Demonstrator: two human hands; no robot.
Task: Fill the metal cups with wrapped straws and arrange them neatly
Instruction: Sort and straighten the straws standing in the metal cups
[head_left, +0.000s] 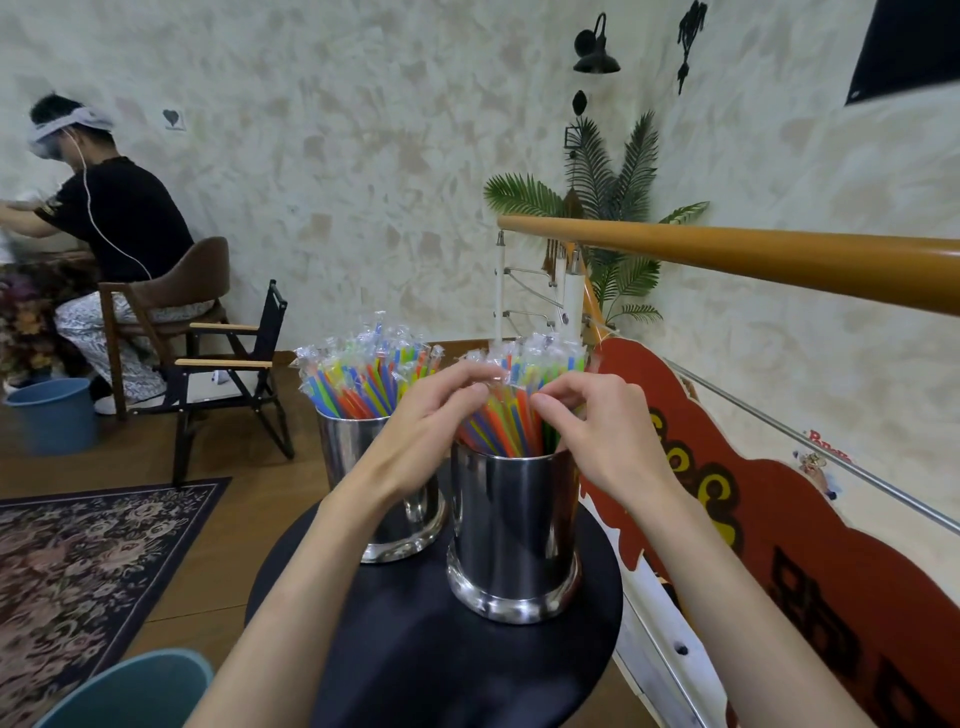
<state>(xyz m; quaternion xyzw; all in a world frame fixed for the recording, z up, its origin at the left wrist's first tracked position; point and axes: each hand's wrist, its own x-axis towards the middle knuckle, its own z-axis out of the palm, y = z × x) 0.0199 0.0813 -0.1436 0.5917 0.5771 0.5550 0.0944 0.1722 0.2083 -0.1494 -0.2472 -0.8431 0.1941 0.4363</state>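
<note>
Two shiny metal cups stand on a small round black table (415, 649). The nearer right cup (514, 530) holds a bunch of coloured wrapped straws (511, 426). Partly hidden behind my left forearm, the left cup (348, 447) is packed with wrapped straws (358, 379) too. My left hand (431, 415) reaches over the right cup and its curled fingers pinch the straw tops. From the right side, my right hand (597, 431) pinches straws in the same bunch.
A wooden handrail (779, 254) crosses above on the right, over a red painted board (779, 525). A teal bin (130, 691) sits at the lower left by a patterned rug (78, 561). Behind are a folding chair (228, 364), a blue bucket (52, 410) and a seated person (109, 218).
</note>
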